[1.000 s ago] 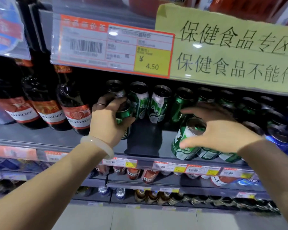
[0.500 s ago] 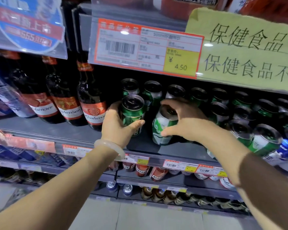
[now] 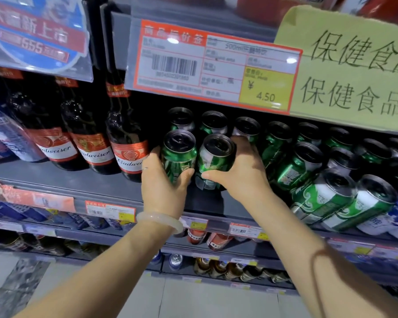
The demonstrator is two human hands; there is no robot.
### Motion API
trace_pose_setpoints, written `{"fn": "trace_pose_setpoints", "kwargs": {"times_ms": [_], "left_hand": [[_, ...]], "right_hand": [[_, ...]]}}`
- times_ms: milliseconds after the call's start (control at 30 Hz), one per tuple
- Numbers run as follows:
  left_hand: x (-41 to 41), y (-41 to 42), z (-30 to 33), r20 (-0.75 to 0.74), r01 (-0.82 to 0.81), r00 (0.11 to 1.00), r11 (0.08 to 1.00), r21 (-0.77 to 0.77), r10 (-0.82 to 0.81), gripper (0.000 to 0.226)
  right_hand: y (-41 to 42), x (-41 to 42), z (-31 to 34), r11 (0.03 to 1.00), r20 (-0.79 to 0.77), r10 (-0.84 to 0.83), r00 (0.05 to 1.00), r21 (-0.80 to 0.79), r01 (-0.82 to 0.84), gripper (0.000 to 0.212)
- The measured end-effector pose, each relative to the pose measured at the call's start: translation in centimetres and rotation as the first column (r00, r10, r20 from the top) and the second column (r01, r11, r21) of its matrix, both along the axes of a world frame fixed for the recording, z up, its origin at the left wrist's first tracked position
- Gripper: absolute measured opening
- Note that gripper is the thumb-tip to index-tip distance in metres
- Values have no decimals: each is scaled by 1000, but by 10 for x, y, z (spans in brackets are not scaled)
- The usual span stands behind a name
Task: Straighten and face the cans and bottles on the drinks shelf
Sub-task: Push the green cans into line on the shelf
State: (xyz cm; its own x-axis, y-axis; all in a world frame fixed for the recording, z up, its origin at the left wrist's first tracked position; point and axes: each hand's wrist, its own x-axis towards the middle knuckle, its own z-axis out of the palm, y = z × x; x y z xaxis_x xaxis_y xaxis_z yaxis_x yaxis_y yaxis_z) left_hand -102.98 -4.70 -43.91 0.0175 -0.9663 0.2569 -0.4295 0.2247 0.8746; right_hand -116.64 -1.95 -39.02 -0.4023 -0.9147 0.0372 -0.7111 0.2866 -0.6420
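Two green cans [image 3: 194, 157] stand gripped between both hands [image 3: 202, 180].

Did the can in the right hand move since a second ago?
Yes. The green metal can in the right hand went left, away from the front-row cans, beside the left hand's can.

We note bright overhead light, glare spots on price tag [image 3: 213, 68], dark shelf recess, wide-angle edge distortion, soft blur.

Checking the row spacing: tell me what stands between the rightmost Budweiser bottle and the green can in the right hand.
In the head view, only the left hand gripping another green can stands between the dark Budweiser bottle and the right hand's green can.
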Motion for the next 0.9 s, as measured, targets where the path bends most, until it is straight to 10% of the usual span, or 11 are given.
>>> {"fn": "trace_pose_setpoints", "kwargs": {"times_ms": [267, 433, 633, 900], "left_hand": [[-10, 29, -3, 9, -107, 994, 980, -168, 110, 77], [-38, 46, 6, 158, 235, 970, 888, -397, -186, 56], [-110, 38, 34, 538, 663, 701, 706, -250, -468, 55], [-184, 12, 66, 905, 766, 202, 636, 92, -374, 81]], "right_hand": [[10, 1, 1, 999, 23, 44, 999, -6, -44, 88], [61, -37, 27, 999, -97, -2, 995, -53, -3, 65], [112, -96, 40, 896, -432, -273, 860, 212, 390, 78], [112, -112, 39, 926, -514, -151, 844, 225, 302, 64]]}}
